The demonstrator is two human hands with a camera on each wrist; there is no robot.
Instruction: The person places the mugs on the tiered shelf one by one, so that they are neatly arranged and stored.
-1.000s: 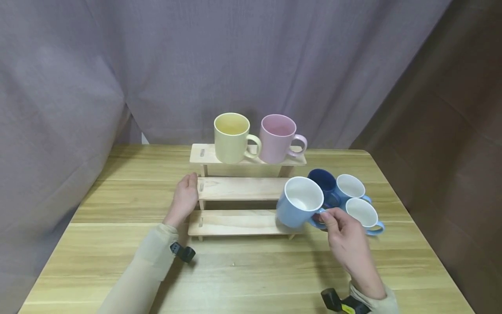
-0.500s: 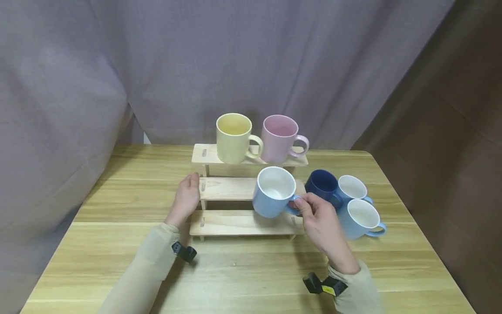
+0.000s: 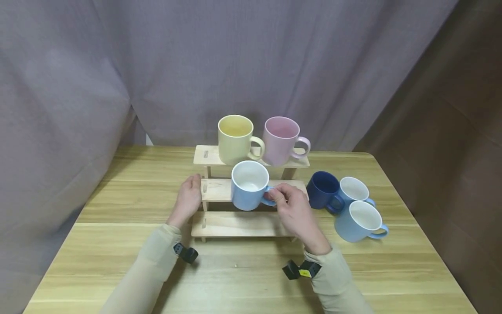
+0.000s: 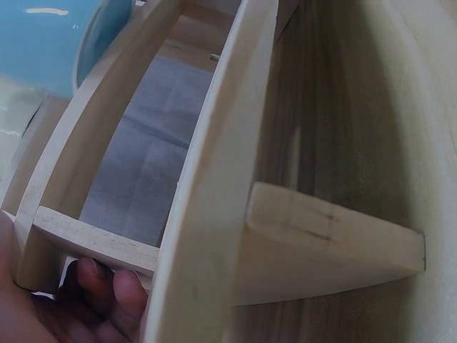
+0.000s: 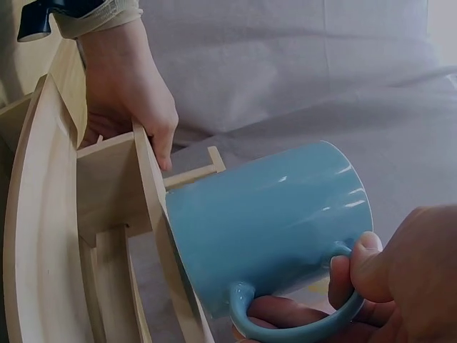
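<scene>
My right hand pinches the handle of a light blue mug with a white inside. The mug is upright at the middle tier of a three-tier wooden display rack, left of that tier's centre. In the right wrist view, the base of the blue mug is right at the shelf board. My left hand grips the left end of the middle tier. The left wrist view shows its curled fingers under the board. A yellow mug and a pink mug stand on the top tier.
A dark blue mug stands on the wooden table, right of the rack. Two light blue mugs stand close by it, one at the back and one in front. A grey curtain hangs behind.
The right hand has carried the light blue mug leftward and away from me, from the rack's right end to the middle tier. The left hand has stayed at the rack's left end.
</scene>
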